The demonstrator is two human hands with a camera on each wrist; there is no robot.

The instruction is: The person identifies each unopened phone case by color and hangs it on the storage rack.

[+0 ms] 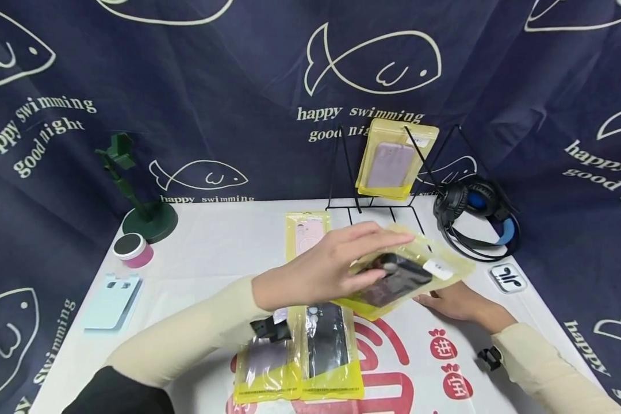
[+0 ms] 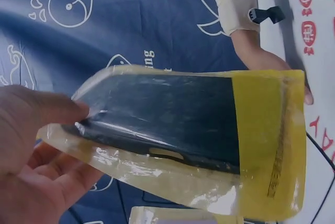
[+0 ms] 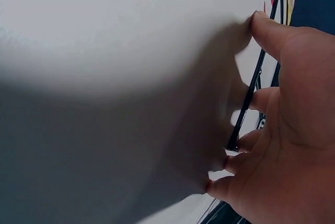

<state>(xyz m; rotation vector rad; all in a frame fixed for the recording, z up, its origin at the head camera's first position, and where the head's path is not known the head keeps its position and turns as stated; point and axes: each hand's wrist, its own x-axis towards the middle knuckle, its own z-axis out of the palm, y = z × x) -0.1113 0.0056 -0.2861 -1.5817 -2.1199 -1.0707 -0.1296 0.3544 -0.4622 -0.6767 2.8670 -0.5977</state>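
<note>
My left hand (image 1: 331, 264) pinches a clear, yellow-edged pouch (image 1: 401, 282) with a black phone case inside, raised over the table before the wire rack (image 1: 336, 207). In the left wrist view the thumb lies on top of the pouch, fingers beneath. My right hand (image 1: 457, 302) is low at the rack's front, partly behind the pouch in the head view. The right wrist view has its fingers spread down by the black wire (image 3: 257, 72), fingertips at the white tabletop. On the rack hangs another pouch (image 1: 398, 158), holding a lilac case.
Two pouched cases, one lilac (image 1: 266, 368) and one black (image 1: 327, 345), lie at the front; a pink one (image 1: 307, 230) lies behind. Headphones (image 1: 476, 213) and a white badge-like item (image 1: 507, 278) are right. A green stand (image 1: 150, 221), pink jar (image 1: 133, 250) and light-blue holder (image 1: 111, 305) are left.
</note>
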